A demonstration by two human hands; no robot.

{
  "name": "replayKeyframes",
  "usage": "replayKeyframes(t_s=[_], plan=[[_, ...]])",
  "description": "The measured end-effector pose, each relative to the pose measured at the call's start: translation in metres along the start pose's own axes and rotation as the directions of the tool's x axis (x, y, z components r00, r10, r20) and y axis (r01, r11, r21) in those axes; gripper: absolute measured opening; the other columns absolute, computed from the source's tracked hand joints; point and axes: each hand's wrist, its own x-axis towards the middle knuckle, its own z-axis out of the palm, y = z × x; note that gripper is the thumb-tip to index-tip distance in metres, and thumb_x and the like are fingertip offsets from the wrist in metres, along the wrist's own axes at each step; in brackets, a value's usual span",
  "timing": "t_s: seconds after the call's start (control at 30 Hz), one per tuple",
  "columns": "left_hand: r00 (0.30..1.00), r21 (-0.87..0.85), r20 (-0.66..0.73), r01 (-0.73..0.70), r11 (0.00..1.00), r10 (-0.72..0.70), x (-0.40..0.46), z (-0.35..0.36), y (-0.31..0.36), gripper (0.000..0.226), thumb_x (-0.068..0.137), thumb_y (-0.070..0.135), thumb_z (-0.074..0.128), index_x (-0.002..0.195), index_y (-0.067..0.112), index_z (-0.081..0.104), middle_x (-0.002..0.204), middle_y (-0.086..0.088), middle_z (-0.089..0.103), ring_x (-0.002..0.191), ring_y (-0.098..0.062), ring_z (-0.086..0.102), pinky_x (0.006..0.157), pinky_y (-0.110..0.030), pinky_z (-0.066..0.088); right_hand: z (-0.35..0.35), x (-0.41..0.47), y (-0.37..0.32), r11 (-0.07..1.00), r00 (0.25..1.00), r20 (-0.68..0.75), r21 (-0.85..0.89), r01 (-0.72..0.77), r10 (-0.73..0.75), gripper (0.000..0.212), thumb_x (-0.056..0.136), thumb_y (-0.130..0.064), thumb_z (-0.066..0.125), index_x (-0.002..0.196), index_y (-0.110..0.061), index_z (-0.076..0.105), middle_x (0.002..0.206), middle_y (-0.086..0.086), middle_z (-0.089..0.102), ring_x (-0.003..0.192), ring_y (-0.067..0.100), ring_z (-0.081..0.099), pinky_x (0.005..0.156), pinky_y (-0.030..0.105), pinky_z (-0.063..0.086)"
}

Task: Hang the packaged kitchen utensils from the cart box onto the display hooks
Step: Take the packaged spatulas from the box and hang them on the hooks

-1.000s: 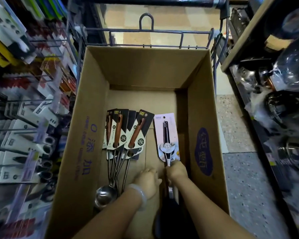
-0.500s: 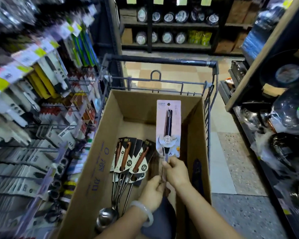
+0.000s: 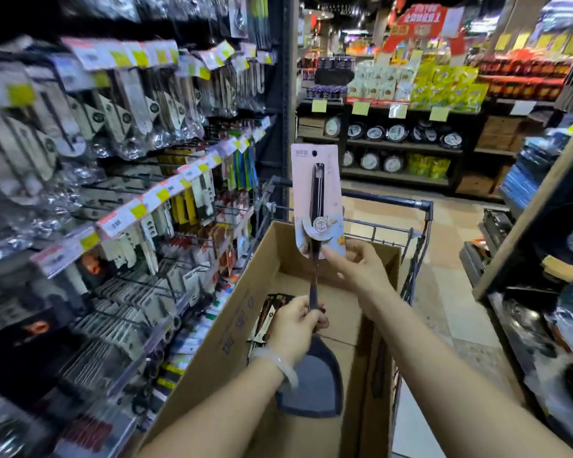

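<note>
A packaged spatula (image 3: 317, 200) with a pink card and a dark grey blade is held upright above the cardboard cart box (image 3: 232, 312). My left hand (image 3: 295, 328) grips its thin metal shaft just above the blade. My right hand (image 3: 358, 269) pinches the lower edge of the card. Several more packaged ladles (image 3: 268, 315) with brown handles lie in the box, partly hidden by my left hand. The display hooks (image 3: 153, 285) with hanging utensils fill the wall on the left.
The box sits in a metal shopping cart (image 3: 417, 219). Price tags (image 3: 153, 196) line the hook rows on the left. A shelf with cookware (image 3: 563, 325) stands close on the right. Far shelves with goods cross the aisle end ahead.
Both hands have lifted the spatula out of the box to chest height. The view has tilted up from the box floor to the aisle and the hook wall.
</note>
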Motion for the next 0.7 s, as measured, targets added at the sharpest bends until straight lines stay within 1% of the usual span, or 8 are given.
replayKeyframes(t_s=[0.13,0.23,0.33,0.43,0.5,0.53,0.63,0.7], plan=[[0.996,0.030,-0.061,-0.065,0.997,0.066,-0.032,-0.022,0.025,0.022,0.090,-0.004,0.045,0.083,0.014,0.055,0.074,-0.002,0.061,0.071,-0.009,0.059,0.061,-0.008,0.049,0.026,-0.015,-0.052,0.990,0.979,0.146,0.043,0.135,-0.140,0.033,0.082,-0.023,0.071,0.107,-0.016,0.052,0.090,-0.003,0.067,0.088,0.011,0.064,0.071,0.025,0.052],[0.986,0.068,-0.128,-0.095,0.993,0.103,-0.052,-0.044,0.040,0.028,0.090,-0.005,0.043,0.078,0.018,0.053,0.080,-0.006,0.061,0.075,-0.013,0.061,0.074,-0.019,0.051,0.053,-0.032,-0.075,0.976,0.945,0.259,0.140,0.166,-0.198,0.014,0.083,-0.019,0.070,0.091,-0.011,0.062,0.085,0.005,0.070,0.078,0.009,0.069,0.066,0.029,0.057],[0.973,0.045,-0.199,-0.110,0.993,0.117,-0.072,-0.068,0.053,0.029,0.093,-0.005,0.038,0.078,0.017,0.049,0.079,-0.001,0.060,0.068,-0.007,0.061,0.070,-0.015,0.049,0.085,-0.053,-0.092,0.975,0.923,0.336,0.175,0.133,-0.187,0.029,0.081,-0.024,0.071,0.107,-0.011,0.064,0.113,0.010,0.067,0.108,0.027,0.062,0.093,0.052,0.050],[0.937,0.033,-0.319,-0.136,0.990,0.140,-0.099,-0.096,0.059,0.023,0.096,0.005,0.037,0.077,0.012,0.048,0.078,-0.004,0.059,0.062,-0.009,0.060,0.067,-0.020,0.049,0.123,-0.076,-0.105,0.968,0.883,0.413,0.200,0.152,-0.224,0.031,0.080,-0.026,0.072,0.103,-0.009,0.059,0.117,0.016,0.063,0.114,0.032,0.057,0.087,0.044,0.048],[0.903,0.021,-0.404,-0.153,0.988,0.149,-0.120,-0.116,0.061,0.018,0.097,0.012,0.038,0.087,0.008,0.052,0.076,-0.006,0.060,0.060,-0.012,0.060,0.067,-0.027,0.049,0.151,-0.095,-0.112,0.969,0.841,0.486,0.182,0.167,-0.237,0.043,0.080,-0.030,0.072,0.117,-0.013,0.057,0.129,0.007,0.055,0.119,0.025,0.053,0.089,0.039,0.046],[0.879,0.020,-0.451,-0.166,0.986,0.157,-0.131,-0.126,0.063,0.016,0.097,0.014,0.038,0.093,0.007,0.052,0.073,-0.006,0.060,0.057,-0.011,0.061,0.064,-0.024,0.049,0.164,-0.107,-0.114,0.966,0.812,0.528,0.187,0.176,-0.250,0.038,0.081,-0.030,0.071,0.115,-0.019,0.060,0.124,0.001,0.054,0.113,0.018,0.054,0.086,0.039,0.047],[0.801,0.037,-0.570,-0.196,0.980,0.182,-0.164,-0.161,0.070,0.015,0.098,0.013,0.038,0.096,0.010,0.052,0.065,-0.001,0.060,0.051,-0.007,0.060,0.056,-0.017,0.048,0.206,-0.147,-0.116,0.953,0.695,0.653,0.184,0.241,-0.301,0.007,0.081,-0.022,0.071,0.077,-0.022,0.066,0.084,0.001,0.054,0.081,0.010,0.057,0.071,0.036,0.046],[0.743,0.083,-0.640,-0.187,0.979,0.197,-0.187,-0.185,0.076,0.018,0.097,0.012,0.038,0.085,0.013,0.051,0.066,-0.002,0.061,0.053,-0.009,0.061,0.057,-0.021,0.049,0.234,-0.171,-0.116,0.947,0.620,0.718,0.202,0.251,-0.318,0.020,0.082,-0.018,0.071,0.074,-0.007,0.056,0.079,0.010,0.052,0.077,0.017,0.053,0.071,0.034,0.039]])
